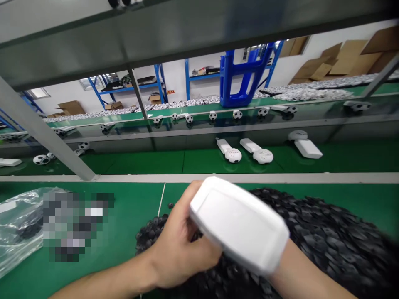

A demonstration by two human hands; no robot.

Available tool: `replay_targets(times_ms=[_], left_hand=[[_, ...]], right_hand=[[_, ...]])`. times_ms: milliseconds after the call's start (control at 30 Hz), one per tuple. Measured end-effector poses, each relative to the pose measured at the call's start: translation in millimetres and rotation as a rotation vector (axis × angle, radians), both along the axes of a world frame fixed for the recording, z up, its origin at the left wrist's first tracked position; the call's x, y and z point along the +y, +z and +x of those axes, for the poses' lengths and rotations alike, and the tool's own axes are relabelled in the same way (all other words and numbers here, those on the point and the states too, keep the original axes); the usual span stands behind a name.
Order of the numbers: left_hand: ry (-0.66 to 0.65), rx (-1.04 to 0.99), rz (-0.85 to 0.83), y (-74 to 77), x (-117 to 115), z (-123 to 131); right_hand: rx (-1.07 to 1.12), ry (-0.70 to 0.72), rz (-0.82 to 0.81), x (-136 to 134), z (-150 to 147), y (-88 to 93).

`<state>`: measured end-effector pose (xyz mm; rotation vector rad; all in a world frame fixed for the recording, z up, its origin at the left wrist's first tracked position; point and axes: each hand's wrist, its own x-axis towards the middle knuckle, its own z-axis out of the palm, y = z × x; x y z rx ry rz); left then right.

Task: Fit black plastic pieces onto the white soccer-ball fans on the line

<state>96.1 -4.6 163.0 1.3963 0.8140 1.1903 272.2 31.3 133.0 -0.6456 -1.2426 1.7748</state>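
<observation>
While held up just above a green counter [124,203], a white, rounded, rectangular plastic housing [239,224] slants with its long axis running from upper left to lower right. The person's left hand [182,245] is closer to the viewer's left and grasps the housing's upper-left end, with fingers curled around its edge. The right hand is hidden behind the housing, so whether it grips cannot be told; only the right forearm [307,278] shows, entering from the lower right. Beneath both hands spreads a heap of small, matte black parts [327,232], too blurred to make out singly. To the left lie a clear plastic bag [18,228] and a pixelated patch [75,224] that hides whatever is there. Beyond stand white housings joined to round white balls [240,151].
</observation>
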Motion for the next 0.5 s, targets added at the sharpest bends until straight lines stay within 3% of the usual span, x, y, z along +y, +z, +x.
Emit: replay_targets(times_ms=[100, 200, 400, 500], left_hand=[[0.106, 0.076, -0.068, -1.7, -4, 1], [0.157, 0.093, -0.107, -2.6, -7, 3], [0.164, -0.017, -0.2, -3.1, -4, 8], [0.059, -0.131, -0.289, 1.0, 0, 5]], right_hand=[[0.032, -0.019, -0.011, -13, -2, 21.1], [0.068, -0.033, -0.003, -19, -5, 29.7], [-0.033, 0.088, -0.013, -4, 6, 27.4], [-0.137, 0.167, -0.02, 6, 18, 31.0]])
